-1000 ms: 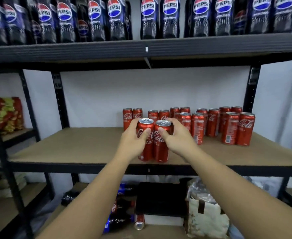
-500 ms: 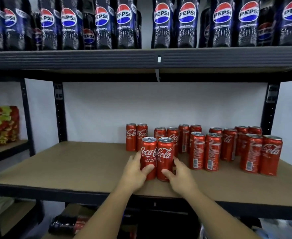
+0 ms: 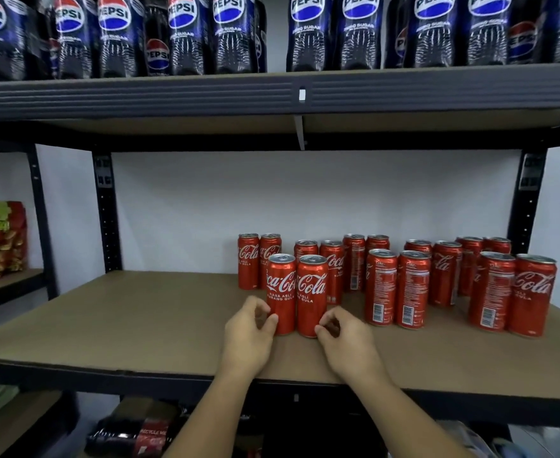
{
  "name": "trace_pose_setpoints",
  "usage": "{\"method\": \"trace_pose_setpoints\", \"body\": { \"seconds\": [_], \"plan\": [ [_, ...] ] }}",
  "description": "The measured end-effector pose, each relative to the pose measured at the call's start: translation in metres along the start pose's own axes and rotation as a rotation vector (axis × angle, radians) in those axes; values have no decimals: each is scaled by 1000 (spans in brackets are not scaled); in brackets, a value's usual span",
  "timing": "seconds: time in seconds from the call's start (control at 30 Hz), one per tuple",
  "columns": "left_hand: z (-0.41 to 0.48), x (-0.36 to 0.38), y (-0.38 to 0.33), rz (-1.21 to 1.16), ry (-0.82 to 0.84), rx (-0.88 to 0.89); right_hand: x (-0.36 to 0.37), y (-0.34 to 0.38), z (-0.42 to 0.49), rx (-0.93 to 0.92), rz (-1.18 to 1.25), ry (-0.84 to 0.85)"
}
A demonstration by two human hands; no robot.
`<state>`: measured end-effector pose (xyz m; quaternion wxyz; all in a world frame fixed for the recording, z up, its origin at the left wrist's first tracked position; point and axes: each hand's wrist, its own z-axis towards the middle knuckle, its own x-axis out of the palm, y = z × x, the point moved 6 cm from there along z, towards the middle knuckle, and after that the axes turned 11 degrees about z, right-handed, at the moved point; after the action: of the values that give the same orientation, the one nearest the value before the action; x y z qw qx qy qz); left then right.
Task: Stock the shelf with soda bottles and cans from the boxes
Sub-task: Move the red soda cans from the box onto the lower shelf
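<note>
The grip of the left hand (image 3: 247, 335) curled round the base of the red left Coca-Cola can (image 3: 282, 292); the right hand (image 3: 346, 342) likewise held the right Coca-Cola can (image 3: 311, 292). Both cans stood upright, touching.

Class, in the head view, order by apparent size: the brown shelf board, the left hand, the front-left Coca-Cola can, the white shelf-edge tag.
1. The brown shelf board, by far.
2. The left hand and the front-left can: similar height; the hand looks wider but is nearer the camera, so unranked.
3. The white tag.
</note>
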<state>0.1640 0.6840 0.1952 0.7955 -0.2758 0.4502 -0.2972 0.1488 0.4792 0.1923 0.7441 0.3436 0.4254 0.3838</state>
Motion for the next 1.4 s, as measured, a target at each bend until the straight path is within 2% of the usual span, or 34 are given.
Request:
{"method": "trace_pose_setpoints", "body": {
  "seconds": [0.33, 0.5, 0.93, 1.07, 1.23, 1.4],
  "plan": [
    [-7, 1, -10, 92, 12, 120, 4, -1, 2, -10, -107, 41],
    [-9, 2, -10, 147, -4, 120, 5, -2, 3, 17, -125, 37],
    [-8, 8, -10, 250, 80, 127, 4, 3, -2, 49, -174, 94],
    [-18, 2, -15, 385, 199, 131, 0, 14, -13, 2, -255, 195],
    [-56, -14, -16, 499, 399, 230, 0, 21, -55, -69, -483, 393],
    [-108, -36, -22, 579, 438, 307, -13, 30, -113, -177, -501, 482]
  ]
}}
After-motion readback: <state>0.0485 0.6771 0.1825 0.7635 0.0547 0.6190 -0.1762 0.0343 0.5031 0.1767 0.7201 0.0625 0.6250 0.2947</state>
